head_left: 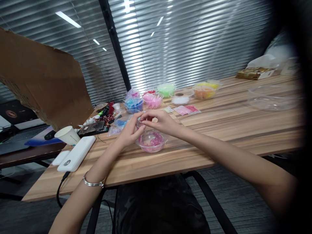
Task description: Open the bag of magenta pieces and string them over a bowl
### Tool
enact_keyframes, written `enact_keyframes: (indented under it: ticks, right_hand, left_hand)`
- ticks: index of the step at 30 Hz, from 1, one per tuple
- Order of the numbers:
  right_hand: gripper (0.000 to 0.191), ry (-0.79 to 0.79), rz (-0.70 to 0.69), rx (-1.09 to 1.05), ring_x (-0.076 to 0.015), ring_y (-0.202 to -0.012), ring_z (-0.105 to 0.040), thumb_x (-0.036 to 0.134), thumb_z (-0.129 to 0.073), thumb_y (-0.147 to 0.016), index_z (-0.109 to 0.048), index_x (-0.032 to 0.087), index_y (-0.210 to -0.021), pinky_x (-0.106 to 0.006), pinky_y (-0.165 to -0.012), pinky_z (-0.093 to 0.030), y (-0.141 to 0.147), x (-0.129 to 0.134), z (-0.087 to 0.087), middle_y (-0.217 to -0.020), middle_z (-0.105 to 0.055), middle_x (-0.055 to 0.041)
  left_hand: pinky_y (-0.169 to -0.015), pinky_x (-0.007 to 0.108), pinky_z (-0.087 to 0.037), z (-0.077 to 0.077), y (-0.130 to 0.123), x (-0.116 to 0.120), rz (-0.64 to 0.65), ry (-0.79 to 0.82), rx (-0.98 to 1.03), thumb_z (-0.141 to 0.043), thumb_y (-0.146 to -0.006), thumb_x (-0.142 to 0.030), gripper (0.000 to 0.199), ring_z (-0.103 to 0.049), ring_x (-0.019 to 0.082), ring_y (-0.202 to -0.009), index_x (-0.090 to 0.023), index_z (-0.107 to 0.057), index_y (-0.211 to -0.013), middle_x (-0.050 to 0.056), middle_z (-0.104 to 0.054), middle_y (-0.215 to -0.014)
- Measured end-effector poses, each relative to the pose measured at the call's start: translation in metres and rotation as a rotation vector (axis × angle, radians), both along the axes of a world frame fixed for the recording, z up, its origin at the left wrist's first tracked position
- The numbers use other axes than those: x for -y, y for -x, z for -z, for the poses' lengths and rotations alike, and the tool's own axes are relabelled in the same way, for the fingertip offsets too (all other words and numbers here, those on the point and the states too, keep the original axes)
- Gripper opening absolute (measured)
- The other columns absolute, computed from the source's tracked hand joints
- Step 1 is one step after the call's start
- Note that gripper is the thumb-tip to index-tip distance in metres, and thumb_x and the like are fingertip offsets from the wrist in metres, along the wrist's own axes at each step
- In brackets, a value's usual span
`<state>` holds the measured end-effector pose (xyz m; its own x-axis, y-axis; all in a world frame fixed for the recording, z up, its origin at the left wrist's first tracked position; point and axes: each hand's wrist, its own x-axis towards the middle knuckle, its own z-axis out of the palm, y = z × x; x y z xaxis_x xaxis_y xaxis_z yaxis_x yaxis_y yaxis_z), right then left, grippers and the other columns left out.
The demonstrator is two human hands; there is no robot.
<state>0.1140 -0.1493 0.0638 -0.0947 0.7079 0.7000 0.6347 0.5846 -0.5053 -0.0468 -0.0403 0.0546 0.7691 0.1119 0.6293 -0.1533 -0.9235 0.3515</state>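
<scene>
My left hand (pixel 131 131) and my right hand (pixel 157 120) meet at the fingertips above a clear plastic bowl (pixel 151 150). Small magenta pieces (pixel 156 139) lie in that bowl. Both hands are closed in a pinch. Between them shows part of a small see-through, purplish packet (pixel 139 124); my fingers hide most of it. Just beyond my left hand are a clear bowl with blue contents (pixel 121 122) and a pale purple packet (pixel 113 131). Pink and red packets (pixel 186 110) lie past my right hand.
Bowls with blue (pixel 134 104), pink (pixel 153 101), green (pixel 166 90), white (pixel 181 98) and orange-yellow contents (pixel 204 91) line the back. A paper cup (pixel 67 135) and a cabled white power bank (pixel 77 153) stand left. A clear container (pixel 270 102) is at right.
</scene>
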Motion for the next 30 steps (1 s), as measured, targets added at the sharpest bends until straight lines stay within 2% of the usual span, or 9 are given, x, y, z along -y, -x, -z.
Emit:
enact_keyframes:
  ticks: [6,14,17,21,23,25,27,30]
  right_hand:
    - [0.015,-0.064,-0.03,0.053,-0.0166,-0.094,-0.061,0.02,-0.056,-0.09,-0.068,0.019,-0.098,-0.033,-0.085,-0.048,-0.0021,-0.0035,0.0026,-0.099,-0.069,-0.005]
    - [0.016,-0.038,-0.051,0.022,-0.0157,-0.091,-0.062,0.018,-0.055,-0.089,-0.066,0.017,-0.1,-0.03,-0.081,-0.048,-0.0011,-0.0043,0.003,-0.098,-0.069,-0.0047]
    - [0.016,-0.03,-0.02,0.006,-0.0156,-0.089,-0.061,0.017,-0.054,-0.088,-0.064,0.016,-0.099,-0.029,-0.078,-0.047,0.0013,-0.0004,-0.0008,-0.098,-0.068,-0.0057]
    - [0.024,-0.027,0.11,-0.03,-0.0131,-0.076,-0.056,0.001,-0.043,-0.077,-0.061,0.014,-0.085,-0.025,-0.069,-0.042,0.0008,0.0011,-0.0012,-0.083,-0.063,-0.0031]
    - [0.024,0.081,0.144,0.017,-0.0118,-0.068,-0.052,-0.001,-0.04,-0.072,-0.059,0.014,-0.075,-0.024,-0.062,-0.038,-0.0007,0.0003,0.0004,-0.073,-0.06,-0.0015]
    - [0.02,0.255,0.116,0.155,-0.0115,-0.063,-0.05,0.003,-0.043,-0.073,-0.059,0.014,-0.071,-0.024,-0.059,-0.035,-0.0019,-0.0003,0.0018,-0.068,-0.059,-0.0014]
    - [0.014,0.399,0.07,0.321,-0.0121,-0.062,-0.05,0.01,-0.049,-0.076,-0.062,0.014,-0.071,-0.025,-0.058,-0.034,-0.0023,0.0001,0.0021,-0.069,-0.061,-0.0025]
    - [0.012,0.489,0.001,0.492,-0.0148,-0.069,-0.053,0.024,-0.058,-0.078,-0.066,0.015,-0.079,-0.026,-0.061,-0.036,-0.0019,0.0028,0.0,-0.078,-0.065,-0.0049]
  left_hand:
    - [-0.098,0.041,-0.044,0.0014,0.0001,-0.0014,-0.02,-0.029,-0.001,-0.046,-0.093,-0.042,0.046,-0.051,0.025,-0.115,-0.021,-0.04,-0.133,0.012,-0.051,-0.126]
    - [-0.096,0.041,-0.044,0.0005,-0.0003,0.0004,-0.012,-0.006,-0.002,-0.045,-0.094,-0.042,0.042,-0.052,0.024,-0.111,-0.02,-0.042,-0.13,0.011,-0.053,-0.123]
    - [-0.1,0.042,-0.041,0.0008,-0.0006,0.0001,-0.01,0.002,0.003,-0.044,-0.094,-0.042,0.042,-0.05,0.025,-0.115,-0.02,-0.041,-0.13,0.012,-0.051,-0.127]
    - [-0.099,0.04,-0.042,0.002,0.0004,-0.0011,-0.073,-0.001,-0.007,-0.044,-0.094,-0.04,0.045,-0.051,0.024,-0.115,-0.019,-0.037,-0.133,0.012,-0.048,-0.131]
    - [-0.1,0.04,-0.042,0.0024,0.0007,-0.0016,-0.09,-0.007,-0.005,-0.043,-0.094,-0.038,0.044,-0.051,0.024,-0.115,-0.019,-0.037,-0.133,0.012,-0.049,-0.131]
    - [-0.102,0.04,-0.04,0.0024,0.0005,-0.0015,-0.087,-0.014,-0.001,-0.041,-0.094,-0.038,0.042,-0.05,0.024,-0.119,-0.018,-0.039,-0.132,0.012,-0.05,-0.13]
    - [-0.104,0.041,-0.039,0.0021,-0.0002,-0.0008,-0.083,-0.016,0.001,-0.039,-0.095,-0.038,0.041,-0.049,0.024,-0.121,-0.018,-0.04,-0.131,0.012,-0.051,-0.13]
    - [-0.103,0.041,-0.039,0.0019,-0.0012,0.0007,-0.081,-0.011,0.007,-0.039,-0.095,-0.038,0.04,-0.049,0.024,-0.12,-0.018,-0.041,-0.13,0.012,-0.051,-0.129]
